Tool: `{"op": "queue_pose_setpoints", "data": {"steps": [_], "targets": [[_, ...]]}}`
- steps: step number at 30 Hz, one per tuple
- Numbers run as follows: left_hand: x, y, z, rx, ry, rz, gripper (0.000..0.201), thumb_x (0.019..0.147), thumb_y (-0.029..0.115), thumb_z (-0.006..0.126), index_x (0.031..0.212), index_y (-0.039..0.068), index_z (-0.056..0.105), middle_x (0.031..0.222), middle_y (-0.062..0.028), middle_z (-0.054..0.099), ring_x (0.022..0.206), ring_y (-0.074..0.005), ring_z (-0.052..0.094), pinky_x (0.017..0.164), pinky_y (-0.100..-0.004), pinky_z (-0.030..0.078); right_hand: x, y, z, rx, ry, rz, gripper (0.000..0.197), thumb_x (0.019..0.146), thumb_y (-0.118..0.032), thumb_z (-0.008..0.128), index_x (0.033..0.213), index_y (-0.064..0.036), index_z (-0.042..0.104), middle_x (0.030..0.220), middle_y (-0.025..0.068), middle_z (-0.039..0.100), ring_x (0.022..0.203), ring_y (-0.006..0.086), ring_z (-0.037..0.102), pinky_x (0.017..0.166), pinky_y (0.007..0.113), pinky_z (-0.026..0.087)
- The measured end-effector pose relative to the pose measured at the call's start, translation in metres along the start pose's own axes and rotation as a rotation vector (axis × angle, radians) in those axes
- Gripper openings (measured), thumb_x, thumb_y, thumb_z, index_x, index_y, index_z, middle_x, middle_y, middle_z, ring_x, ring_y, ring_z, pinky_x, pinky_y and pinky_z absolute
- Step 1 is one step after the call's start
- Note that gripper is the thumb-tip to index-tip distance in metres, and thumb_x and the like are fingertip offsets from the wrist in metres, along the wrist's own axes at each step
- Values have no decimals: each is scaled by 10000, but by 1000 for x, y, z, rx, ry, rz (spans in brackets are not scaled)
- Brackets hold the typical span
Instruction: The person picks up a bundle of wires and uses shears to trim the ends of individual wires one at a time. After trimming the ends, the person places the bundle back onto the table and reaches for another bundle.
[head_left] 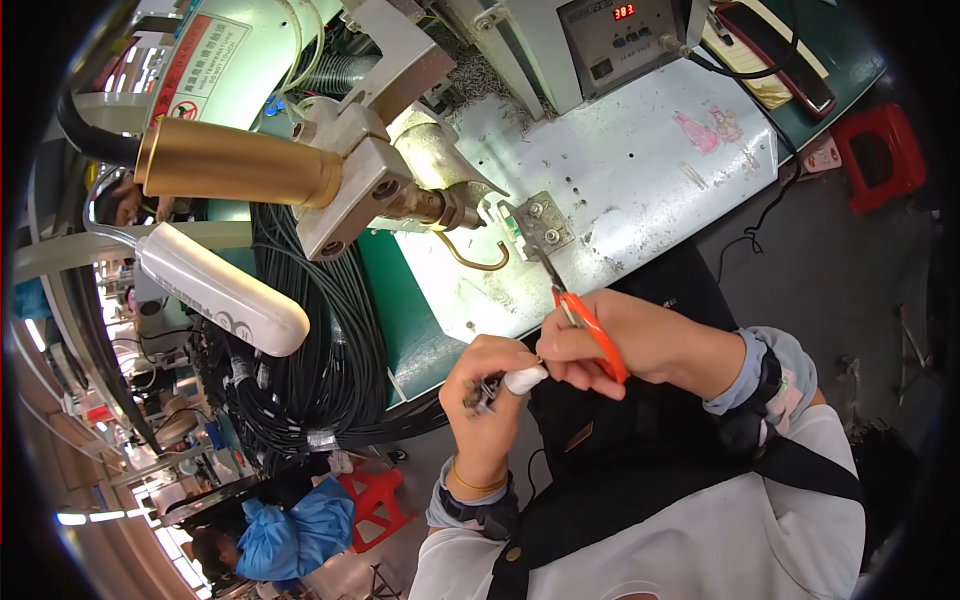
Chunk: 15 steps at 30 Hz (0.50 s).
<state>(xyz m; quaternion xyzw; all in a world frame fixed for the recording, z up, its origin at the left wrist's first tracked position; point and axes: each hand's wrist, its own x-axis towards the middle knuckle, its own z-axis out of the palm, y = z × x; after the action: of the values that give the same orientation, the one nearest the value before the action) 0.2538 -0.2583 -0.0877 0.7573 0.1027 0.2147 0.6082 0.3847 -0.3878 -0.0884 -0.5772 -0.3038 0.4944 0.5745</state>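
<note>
Scissors with orange handles [598, 337] are in my right hand [640, 335], blades pointing up and away toward a small metal fixture [548, 222] on the white machine plate. The right thumb and fingertips are pinched together close to my left fingertips. My left hand [485, 385] is closed, with a white cover [524, 379] on its thumb. Small dark and silvery pieces [483, 395] show in that hand, too blurred to name. Whatever lies between the two hands' fingertips is too small to make out. Both hands are just in front of the plate's near edge.
A machine head with a brass-coloured cylinder [240, 165] and a curved brass tube [475, 262] overhangs the plate [620, 170]. A white lamp [225, 290] hangs at left, above coiled black cables [315, 350]. A person in blue [300, 525] sits beside a red stool [375, 505].
</note>
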Motion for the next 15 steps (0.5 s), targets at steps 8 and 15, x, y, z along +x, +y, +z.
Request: {"op": "queue_pose_setpoints", "data": {"steps": [8,15], "targets": [[2,10,-6,-607,-15,-576,180,732,-48,595,890,-1,522,796,-61,562,680,-96,522,581,-199,413,-1,16,3,-1089,481,-979,166,705,-205,618,867,-174,641,577,-53,373,448,57,402,411,210,299],[4,20,-6,-240,-5,-580,162,737,-27,610,873,-19,522,803,-31,560,689,-57,515,600,-175,410,-7,12,0,-1296,411,-1065,318,672,-219,560,979,-147,598,659,-52,497,509,67,467,475,203,334]]}}
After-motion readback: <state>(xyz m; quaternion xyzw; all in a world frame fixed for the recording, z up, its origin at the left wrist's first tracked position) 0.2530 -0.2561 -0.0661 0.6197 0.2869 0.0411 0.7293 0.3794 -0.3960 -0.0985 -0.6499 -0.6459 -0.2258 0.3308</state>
